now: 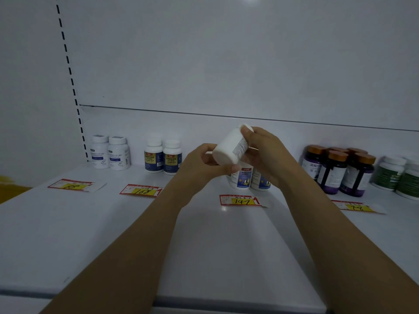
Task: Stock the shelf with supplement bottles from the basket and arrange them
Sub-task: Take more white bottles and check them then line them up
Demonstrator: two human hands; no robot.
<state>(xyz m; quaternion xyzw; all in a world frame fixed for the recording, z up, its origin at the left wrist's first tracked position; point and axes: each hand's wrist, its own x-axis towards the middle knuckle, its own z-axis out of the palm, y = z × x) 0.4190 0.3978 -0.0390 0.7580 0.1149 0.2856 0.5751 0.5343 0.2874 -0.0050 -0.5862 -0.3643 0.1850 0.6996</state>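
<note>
Both hands hold a white supplement bottle (230,147) tilted in the air above the shelf (113,234), its base toward the camera and its cap pointing away. My left hand (201,165) grips the base end from below. My right hand (266,152) wraps the cap end and label side. Just behind and under the hands stand two white bottles with blue labels (247,180), partly hidden. The basket is out of view.
Along the back stand two white bottles (110,152), two navy-labelled bottles (163,158), several dark purple bottles with brown caps (340,172) and green-labelled bottles (396,177) at the right edge. Red-yellow price tags (240,200) lie in front. A slotted upright (70,73) rises at left.
</note>
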